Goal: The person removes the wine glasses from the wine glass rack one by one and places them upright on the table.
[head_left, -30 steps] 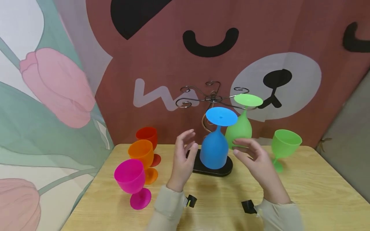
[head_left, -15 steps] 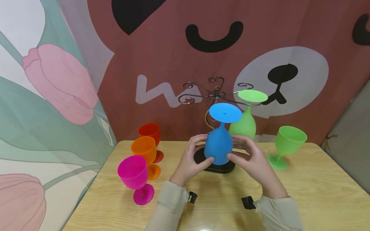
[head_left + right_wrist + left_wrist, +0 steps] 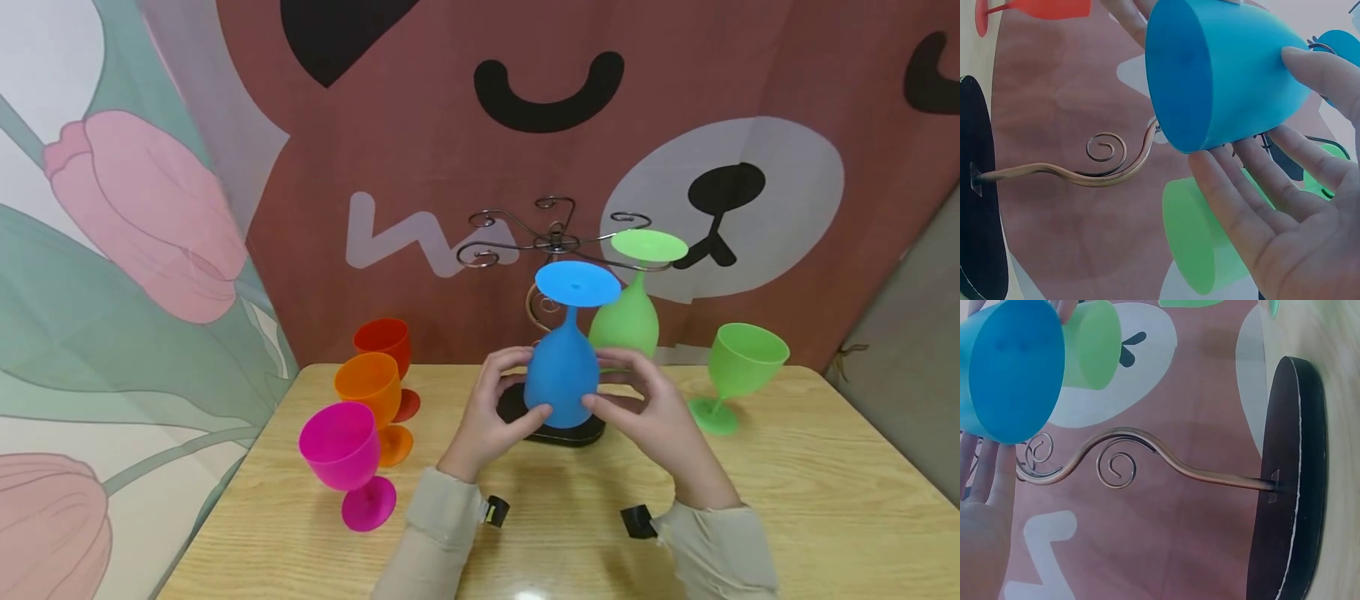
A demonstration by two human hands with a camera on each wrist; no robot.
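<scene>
A blue goblet [image 3: 564, 375] is upside down at the front of a metal stemware rack [image 3: 557, 242], its round foot uppermost. My left hand [image 3: 491, 412] holds the bowl from the left and my right hand [image 3: 652, 412] from the right, thumbs near the rim and fingers around the sides. In the right wrist view, thumb and fingers of the right hand [image 3: 1291, 219] lie on opposite sides of the blue bowl [image 3: 1235, 75]. Whether the stem bears on a rack arm is hidden by the foot. Behind it, a green goblet [image 3: 626, 325] hangs inverted from the rack.
Pink [image 3: 341, 450], orange [image 3: 369, 387] and red [image 3: 384, 343] goblets stand upright in a row at the left. Another green goblet [image 3: 742, 362] stands upright at the right. The rack's black base [image 3: 570, 435] sits on the wooden table [image 3: 810, 500], near the curtain behind.
A second ago both hands were apart from the blue goblet, one at each side. They have moved inward and now hold its bowl. Over the last half second little has changed.
</scene>
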